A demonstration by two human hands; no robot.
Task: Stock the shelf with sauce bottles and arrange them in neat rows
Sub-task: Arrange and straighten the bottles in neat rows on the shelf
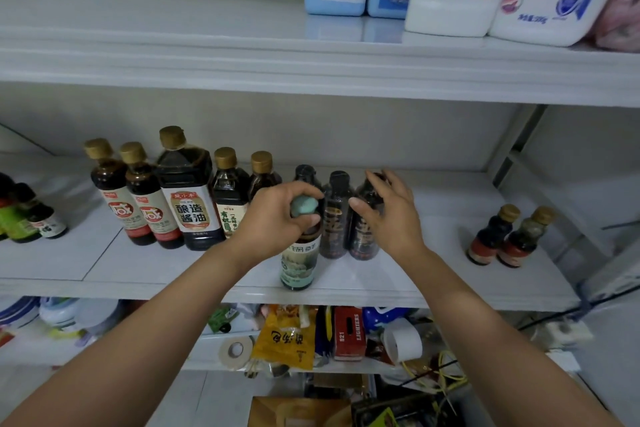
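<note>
Near the shelf's front edge, the left hand grips the teal cap of a pale-labelled sauce bottle, apparently placing it. Just right of that grip, the right hand clasps a black-capped bottle of dark sauce. The next move is probably to nudge both level with the gold-capped soy sauce bottles behind-left, which hold dark liquid.

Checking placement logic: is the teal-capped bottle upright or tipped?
Upright: the teal-capped bottle stands base-down near the front edge of the middle shelf, with the left hand in a grip on its cap.
</note>
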